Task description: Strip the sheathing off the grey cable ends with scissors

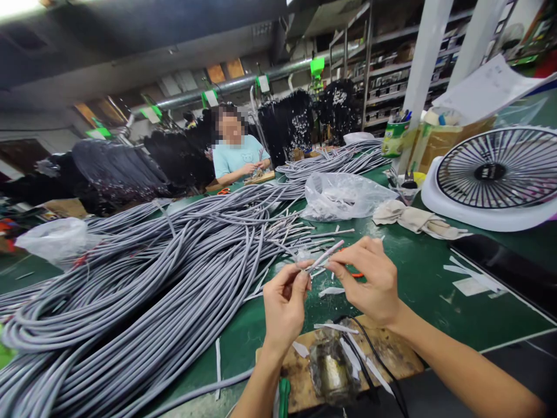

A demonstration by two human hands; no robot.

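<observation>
Thumb and fingers of my left hand (pixel 285 299) are closed on a cable, whose pale stripped end (pixel 327 254) points up and to the right. Close beside that end, my right hand (pixel 369 278) pinches with thumb and forefinger; what lies between those fingertips is too small to make out. Left of my hands a big heap of grey cables (pixel 174 278) covers the table, many of their pale ends lying toward me. Below my hands sits a wooden board (pixel 400 354) with a worn metal device (pixel 328 368), a black cord and white strips on it.
A white fan (pixel 439 203), cloth gloves (pixel 418 220) and a clear plastic bag (pixel 343 197) stand or lie at the right and back of the green table (pixel 409 264). Orange-handled scissors (pixel 357 274) lie behind my right hand. Across the table sits a person (pixel 241 154).
</observation>
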